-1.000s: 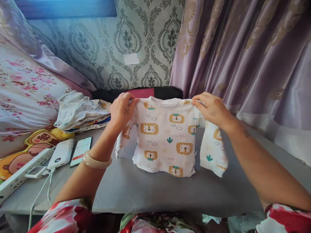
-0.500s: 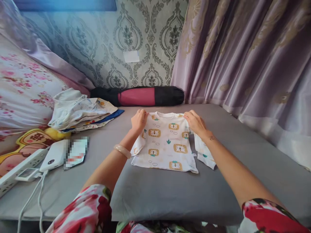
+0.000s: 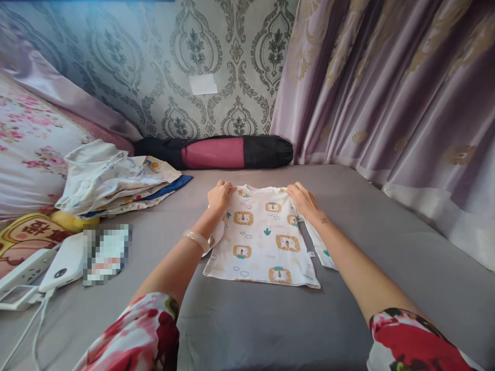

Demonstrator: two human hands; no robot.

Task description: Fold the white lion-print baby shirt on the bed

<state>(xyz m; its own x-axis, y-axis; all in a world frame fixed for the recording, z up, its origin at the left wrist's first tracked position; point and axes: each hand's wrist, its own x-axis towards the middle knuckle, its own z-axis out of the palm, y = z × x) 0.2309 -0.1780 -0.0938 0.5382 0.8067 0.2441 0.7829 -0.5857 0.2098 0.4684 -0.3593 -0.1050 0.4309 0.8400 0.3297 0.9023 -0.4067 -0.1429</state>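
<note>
A small white long-sleeved shirt (image 3: 259, 242) printed with tan lion faces and green leaves lies spread on the grey sheet, its neckline away from me and its hem towards me. My left hand (image 3: 220, 198) is closed on the shirt's left shoulder, with a pale bangle on that wrist. At the opposite shoulder, my right hand (image 3: 303, 201) pinches the cloth between thumb and fingers. One sleeve hangs out beneath my right forearm; the other is partly hidden behind my left wrist.
A pile of folded clothes (image 3: 116, 178) lies at the left by a floral pillow (image 3: 27, 144). Nearer me are a power strip (image 3: 23, 268), a white power bank (image 3: 64, 263) with cables, and a blurred-out flat object (image 3: 108, 255). Against the wall rests a black and pink rolled bag (image 3: 216, 153).
The shirt's body looks longer and flatter, its hem lying nearer to me. My right hand has shifted slightly left and down, still on the shoulder. The view has moved a little.
</note>
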